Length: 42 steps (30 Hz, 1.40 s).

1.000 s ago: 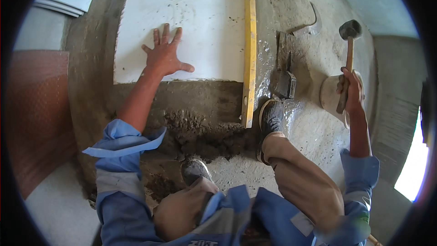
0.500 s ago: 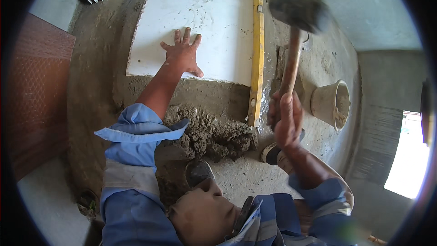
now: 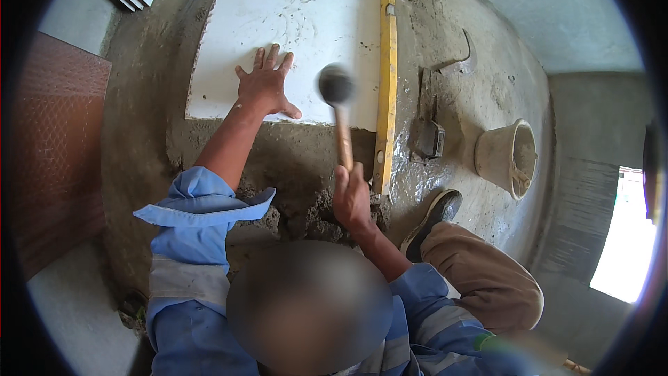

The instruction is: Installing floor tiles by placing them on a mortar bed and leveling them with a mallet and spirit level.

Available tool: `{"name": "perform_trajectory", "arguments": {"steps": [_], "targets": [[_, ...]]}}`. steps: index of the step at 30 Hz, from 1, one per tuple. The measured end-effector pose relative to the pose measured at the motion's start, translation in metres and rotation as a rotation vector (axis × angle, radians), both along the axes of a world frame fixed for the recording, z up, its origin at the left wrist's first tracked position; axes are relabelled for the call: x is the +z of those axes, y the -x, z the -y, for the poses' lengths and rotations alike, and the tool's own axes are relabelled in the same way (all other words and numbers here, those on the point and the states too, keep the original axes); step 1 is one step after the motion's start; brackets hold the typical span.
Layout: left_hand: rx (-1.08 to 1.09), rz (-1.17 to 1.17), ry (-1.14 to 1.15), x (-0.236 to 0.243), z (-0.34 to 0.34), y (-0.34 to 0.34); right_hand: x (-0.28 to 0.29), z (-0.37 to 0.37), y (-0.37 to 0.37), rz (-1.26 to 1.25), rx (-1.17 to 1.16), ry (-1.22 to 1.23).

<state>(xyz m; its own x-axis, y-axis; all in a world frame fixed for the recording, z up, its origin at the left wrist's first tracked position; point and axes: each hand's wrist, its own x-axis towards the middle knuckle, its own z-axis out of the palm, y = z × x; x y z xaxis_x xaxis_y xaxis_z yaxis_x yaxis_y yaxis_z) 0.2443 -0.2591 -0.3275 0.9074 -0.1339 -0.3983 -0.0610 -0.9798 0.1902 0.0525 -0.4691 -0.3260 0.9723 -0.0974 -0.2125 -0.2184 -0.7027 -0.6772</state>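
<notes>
my left hand (image 3: 264,87) lies flat with fingers spread apart, pressed to the near-left part of a white tile (image 3: 316,24), which sits from eleven to twelve o'clock of my view's middle. my right hand (image 3: 353,198) is clamped around the wooden handle of a rubber mallet (image 3: 341,117), pointing to twelve. its dark, blurred head is over the tile's near edge region; i cannot tell if it touches. at one o'clock a yellow spirit level (image 3: 387,83) runs along the tile's right edge. lumpy mortar (image 3: 322,217) lies at six, by my right wrist. a dirty pale bucket (image 3: 495,157) is at three, a reddish-brown panel (image 3: 59,146) at nine.
</notes>
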Motion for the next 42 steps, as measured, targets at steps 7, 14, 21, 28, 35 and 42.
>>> {"name": "perform_trajectory", "arguments": {"steps": [7, 14, 21, 28, 35, 42], "targets": [[-0.001, 0.069, 0.015, -0.009, -0.001, -0.002, 0.004, -0.004, -0.001, 0.174, -0.049, -0.205], [-0.011, 0.074, -0.007, -0.005, -0.006, 0.003, 0.018, -0.012, -0.015, 0.079, -0.060, -0.156], [-0.027, 0.100, 0.019, -0.007, -0.004, 0.003, 0.018, -0.014, -0.028, 0.099, -0.095, -0.177], [-0.025, 0.110, 0.016, -0.010, -0.006, -0.002, 0.054, 0.020, -0.037, 0.014, -0.199, -0.471], [0.015, 0.094, 0.009, -0.013, -0.006, -0.014, -0.005, 0.197, -0.014, 0.292, -0.746, 0.233], [0.052, 0.155, -0.063, -0.007, 0.024, -0.020, -0.021, 0.265, -0.027, 0.252, -0.720, 0.699]]}}
